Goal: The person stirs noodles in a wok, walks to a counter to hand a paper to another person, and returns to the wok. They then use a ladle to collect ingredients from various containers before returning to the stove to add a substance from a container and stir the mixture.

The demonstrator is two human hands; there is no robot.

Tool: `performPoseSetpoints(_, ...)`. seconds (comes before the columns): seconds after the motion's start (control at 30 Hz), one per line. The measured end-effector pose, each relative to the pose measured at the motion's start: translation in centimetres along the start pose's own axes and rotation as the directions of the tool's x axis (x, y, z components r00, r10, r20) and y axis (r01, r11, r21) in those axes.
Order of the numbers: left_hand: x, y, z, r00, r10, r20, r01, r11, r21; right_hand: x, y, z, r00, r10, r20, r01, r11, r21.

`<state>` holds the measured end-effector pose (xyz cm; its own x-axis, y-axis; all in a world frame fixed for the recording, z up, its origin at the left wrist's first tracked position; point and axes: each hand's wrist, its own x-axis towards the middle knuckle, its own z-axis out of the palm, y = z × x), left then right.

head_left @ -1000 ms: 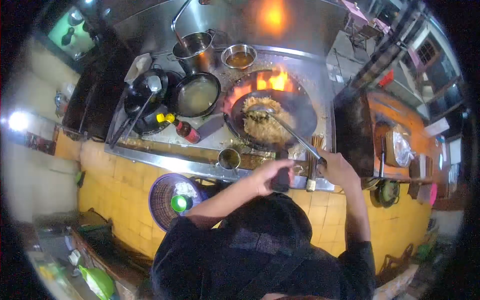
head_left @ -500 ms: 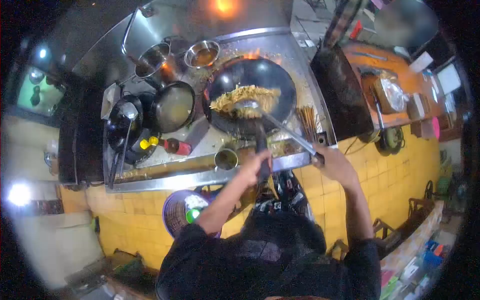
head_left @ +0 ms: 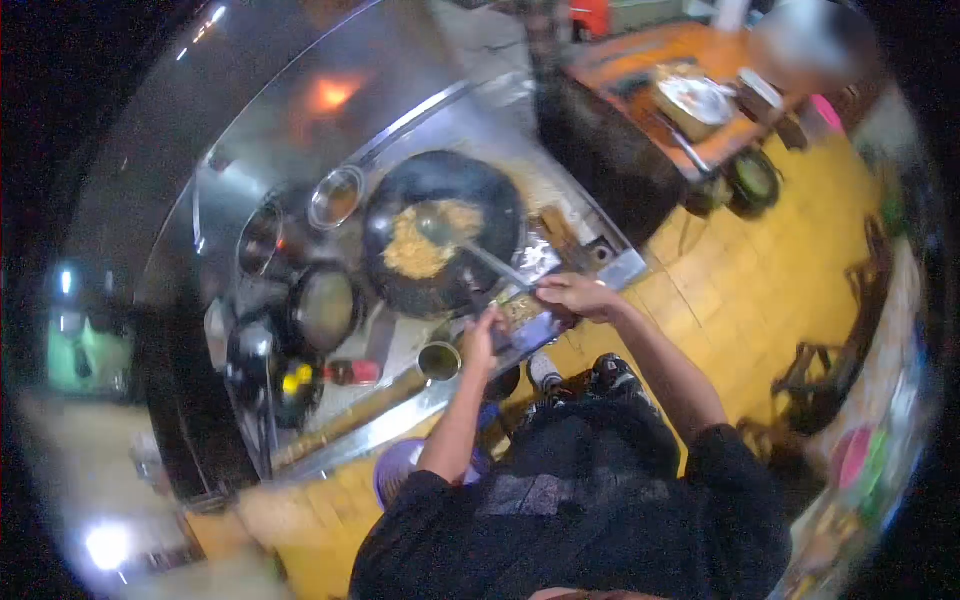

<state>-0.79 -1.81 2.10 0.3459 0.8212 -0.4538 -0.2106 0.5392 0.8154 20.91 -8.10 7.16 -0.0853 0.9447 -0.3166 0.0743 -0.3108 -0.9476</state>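
Observation:
A large dark wok (head_left: 395, 285) sits on the metal stove, with yellowish-brown food (head_left: 412, 252) in its middle. My left hand (head_left: 484, 334) is closed round the wok's handle at the near side. In my right hand (head_left: 580, 297) is the handle end of a long metal ladle (head_left: 492, 262); the ladle's bowl rests in the food. Both hands are slightly blurred, and the wok handle is partly hidden by my left fingers.
Left of the wok are a metal bowl (head_left: 338, 197), a pot (head_left: 262, 240), a pan (head_left: 328, 308) and a red-labelled bottle (head_left: 355, 373). A metal cup (head_left: 439, 361) stands at the stove's front edge. An orange table (head_left: 620, 62) is at upper right, a purple basket (head_left: 388, 470) below.
The whole view has turned and shifted. The food now lies flatter and lower in the wok, where before it was heaped in a long band. Flames behind the wok no longer show.

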Motion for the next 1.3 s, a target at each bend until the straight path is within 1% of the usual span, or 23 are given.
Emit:
performPoseSetpoints(0.03, 0.8, 0.3, -0.7, 0.994, -0.109, 0.016, 0.109, 0.994, -0.006, -0.2, 2.3, -0.3, 0.996, -0.078, -0.034, 0.076, 0.996, -0.056)
performPoseSetpoints(0.07, 3.5, -1.3, -3.3, 0.976, -0.09, 0.2, 0.121, 0.982, -0.146, -2.0, 2.2, -0.9, 0.998, -0.012, -0.069, 0.011, 1.0, -0.025)
performPoseSetpoints(0.1, 3.0, 0.0, -3.2, 0.966, -0.174, 0.189, 0.197, 0.974, -0.111, -3.9, 2.0, -1.7, 0.993, 0.053, -0.103, -0.052, 0.999, 0.011)
performPoseSetpoints(0.13, 3.8, -0.7, -3.8, 0.988, -0.146, 0.038, 0.147, 0.989, -0.015, -7.1, 0.5, -2.6, 0.963, 0.252, -0.098, -0.234, 0.959, 0.162)
performPoseSetpoints(0.2, 3.4, 0.6, -4.9, 0.939, -0.336, 0.079, 0.329, 0.94, 0.086, -12.4, 5.0, -4.6, 0.916, 0.323, -0.239, -0.253, 0.925, 0.283)
performPoseSetpoints(0.23, 0.2, 2.5, -0.7, 0.951, -0.309, -0.017, 0.306, 0.934, 0.185, -15.7, 8.3, -6.0, 0.857, 0.366, -0.362, -0.245, 0.908, 0.339)
performPoseSetpoints(0.27, 0.2, 1.8, -0.4, 0.976, -0.214, -0.035, 0.216, 0.961, 0.174, -19.7, 11.5, -6.7, 0.746, 0.445, -0.494, -0.174, 0.848, 0.501)
performPoseSetpoints(0.33, 3.3, 0.8, -3.3, 0.961, -0.271, 0.059, 0.265, 0.959, 0.096, -27.9, 19.5, -7.7, 0.442, 0.61, -0.658, 0.091, 0.699, 0.709)
performPoseSetpoints(0.4, 3.5, 0.5, -3.2, 0.977, -0.207, 0.043, 0.206, 0.978, 0.019, -37.5, 28.3, -7.0, 0.027, 0.715, -0.699, 0.529, 0.583, 0.617)
performPoseSetpoints(0.47, 1.5, -1.3, -2.1, 0.985, -0.172, -0.025, 0.174, 0.979, 0.102, -48.1, 33.3, -4.8, -0.317, 0.778, -0.543, 0.724, 0.568, 0.391)
performPoseSetpoints(0.5, 0.4, -2.5, -1.2, 0.983, -0.177, -0.049, 0.183, 0.972, 0.145, -53.5, 31.9, -3.5, -0.511, 0.762, -0.398, 0.719, 0.633, 0.288)
performPoseSetpoints(0.57, -2.1, -5.2, 0.9, 0.973, -0.223, -0.066, 0.232, 0.944, 0.236, -61.6, 31.8, 1.3, -0.733, 0.669, -0.123, 0.67, 0.742, 0.042)
performPoseSetpoints(0.67, -6.3, -10.5, 6.8, 0.926, -0.37, -0.072, 0.366, 0.838, 0.404, -71.6, 32.3, 6.8, -0.79, 0.588, 0.171, 0.569, 0.808, -0.153)
performPoseSetpoints(0.73, -8.8, -13.9, 11.6, 0.882, -0.467, -0.068, 0.431, 0.739, 0.518, -76.3, 30.3, 9.7, -0.602, 0.695, 0.393, 0.583, 0.719, -0.379)
performPoseSetpoints(0.83, -12.0, -18.6, 20.0, 0.82, -0.572, -0.009, 0.44, 0.621, 0.649, -80.9, 31.4, 13.3, -0.464, 0.817, 0.343, 0.61, 0.575, -0.545)
performPoseSetpoints(0.9, -13.3, -21.3, 25.1, 0.748, -0.654, 0.111, 0.411, 0.589, 0.696, -82.1, 32.6, 14.6, -0.524, 0.792, 0.313, 0.65, 0.609, -0.455)
performPoseSetpoints(0.97, -10.3, -23.7, 28.3, 0.392, -0.786, 0.478, 0.491, 0.618, 0.613, -82.8, 33.6, 15.8, -0.578, 0.768, 0.274, 0.678, 0.639, -0.362)
performPoseSetpoints(1.0, -10.4, -24.6, 30.7, 0.383, -0.76, 0.525, 0.45, 0.65, 0.612, -83.2, 34.1, 16.1, -0.587, 0.756, 0.289, 0.699, 0.654, -0.29)
performPoseSetpoints(1.03, -13.5, -24.4, 34.0, 0.571, -0.699, 0.431, 0.344, 0.68, 0.647, -83.4, 34.4, 16.2, -0.599, 0.742, 0.301, 0.716, 0.664, -0.214)
performPoseSetpoints(1.13, -17.5, -25.5, 39.2, 0.581, -0.685, 0.44, 0.081, 0.586, 0.806, -82.0, 34.2, 16.8, -0.774, 0.564, 0.29, 0.587, 0.81, -0.008)
performPoseSetpoints(1.17, -19.0, -25.8, 40.4, 0.577, -0.687, 0.441, 0.084, 0.587, 0.805, -81.0, 33.1, 16.7, -0.776, 0.56, 0.29, 0.583, 0.813, -0.008)
performPoseSetpoints(1.23, -21.5, -26.3, 42.3, 0.327, -0.773, 0.543, -0.333, 0.444, 0.832, -78.5, 29.2, 15.4, -0.944, 0.306, 0.121, 0.323, 0.933, 0.161)
performPoseSetpoints(1.3, -23.9, -27.4, 42.8, 0.047, -0.848, 0.528, -0.381, 0.473, 0.794, -75.5, 24.8, 13.1, -0.966, 0.254, -0.035, 0.231, 0.921, 0.313)
